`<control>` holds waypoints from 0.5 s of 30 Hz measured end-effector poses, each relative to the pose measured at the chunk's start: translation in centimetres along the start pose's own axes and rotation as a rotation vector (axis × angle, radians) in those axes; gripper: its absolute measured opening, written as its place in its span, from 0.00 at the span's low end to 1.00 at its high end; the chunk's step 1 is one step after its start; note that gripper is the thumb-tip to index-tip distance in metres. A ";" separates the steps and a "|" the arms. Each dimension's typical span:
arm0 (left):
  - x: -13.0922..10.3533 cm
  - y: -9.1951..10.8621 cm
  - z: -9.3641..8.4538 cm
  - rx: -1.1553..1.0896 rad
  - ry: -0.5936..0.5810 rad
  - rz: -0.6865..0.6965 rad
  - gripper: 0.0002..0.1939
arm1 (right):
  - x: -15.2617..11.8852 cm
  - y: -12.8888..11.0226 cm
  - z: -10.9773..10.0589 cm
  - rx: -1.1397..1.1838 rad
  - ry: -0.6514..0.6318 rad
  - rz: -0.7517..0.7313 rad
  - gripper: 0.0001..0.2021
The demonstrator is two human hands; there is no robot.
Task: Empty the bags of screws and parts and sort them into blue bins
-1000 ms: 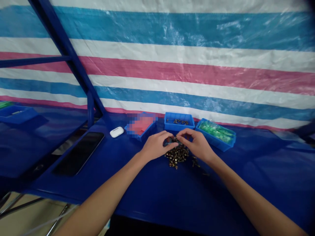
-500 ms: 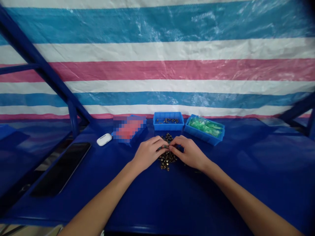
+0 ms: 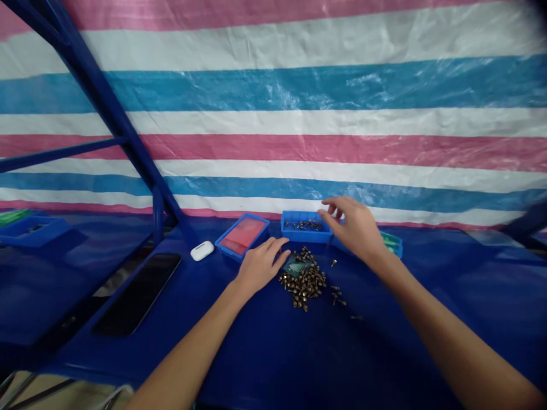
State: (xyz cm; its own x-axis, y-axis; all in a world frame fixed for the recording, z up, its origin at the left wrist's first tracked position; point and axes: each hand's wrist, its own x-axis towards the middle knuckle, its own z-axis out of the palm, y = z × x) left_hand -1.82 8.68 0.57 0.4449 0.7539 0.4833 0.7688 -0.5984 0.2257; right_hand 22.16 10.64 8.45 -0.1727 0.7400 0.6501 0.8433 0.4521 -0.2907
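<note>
A heap of small brass-coloured screws (image 3: 305,287) lies on the blue table, with a small clear greenish bag (image 3: 296,266) on its upper left part. Just left of that bag is my left hand (image 3: 260,265), fingers and thumb apart, holding nothing. My right hand (image 3: 352,225) is raised at the right end of the middle blue bin (image 3: 299,233), which has some screws in it. Its thumb and fingers are apart and nothing shows between them. Behind this hand, the right blue bin (image 3: 398,249) with green plastic packets (image 3: 390,241) is partly hidden.
Left of the middle bin stands a blue bin with red contents (image 3: 242,236). A white earbud case (image 3: 202,250) and a black phone (image 3: 139,295) lie further left. Several loose screws (image 3: 337,296) lie right of the heap. A blue frame post (image 3: 123,128) rises at left.
My hands, together over the heap before, are now apart. The right hand has risen toward the bins, and the left has drawn back from the heap. The view has shifted.
</note>
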 end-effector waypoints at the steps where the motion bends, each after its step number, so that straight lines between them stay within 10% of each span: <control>1: 0.0 0.0 0.1 0.022 -0.008 0.001 0.17 | -0.3 0.1 -0.3 0.007 0.027 0.007 0.12; 15: -0.3 -0.1 0.9 -0.033 -0.216 0.059 0.25 | -9.3 4.5 1.3 -0.051 -0.556 0.038 0.12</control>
State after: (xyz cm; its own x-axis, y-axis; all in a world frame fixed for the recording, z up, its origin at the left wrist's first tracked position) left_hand -1.64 8.76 -0.34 0.5793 0.7561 0.3046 0.7249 -0.6487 0.2318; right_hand 26.91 6.44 0.22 -0.3726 0.9127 0.1679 0.8753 0.4058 -0.2632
